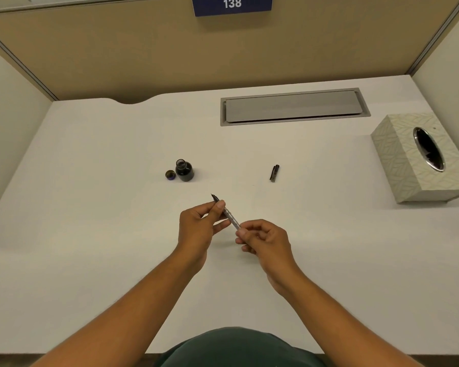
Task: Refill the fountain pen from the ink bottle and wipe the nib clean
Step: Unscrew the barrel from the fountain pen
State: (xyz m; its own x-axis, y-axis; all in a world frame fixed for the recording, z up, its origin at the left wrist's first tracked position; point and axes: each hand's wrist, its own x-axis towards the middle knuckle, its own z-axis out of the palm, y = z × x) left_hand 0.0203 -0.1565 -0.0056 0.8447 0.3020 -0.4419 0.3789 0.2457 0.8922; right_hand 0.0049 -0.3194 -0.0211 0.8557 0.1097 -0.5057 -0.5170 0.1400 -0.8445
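Observation:
I hold the fountain pen [229, 217] above the middle of the white desk [90, 234], its dark nib pointing up and to the left. My left hand [200, 229] pinches the grip section just behind the nib. My right hand [263, 241] grips the rear end of the silvery barrel. The ink bottle [184, 170] stands open beyond the hands to the left, dark ink inside. Its cap [170, 175] lies touching the bottle's left side. The pen cap [274, 173] lies on the desk beyond the hands to the right.
A patterned tissue box [419, 160] sits at the right edge of the desk, its oval opening dark. A grey cable hatch [294, 107] is set into the desk at the back. Beige partition walls enclose the desk on three sides.

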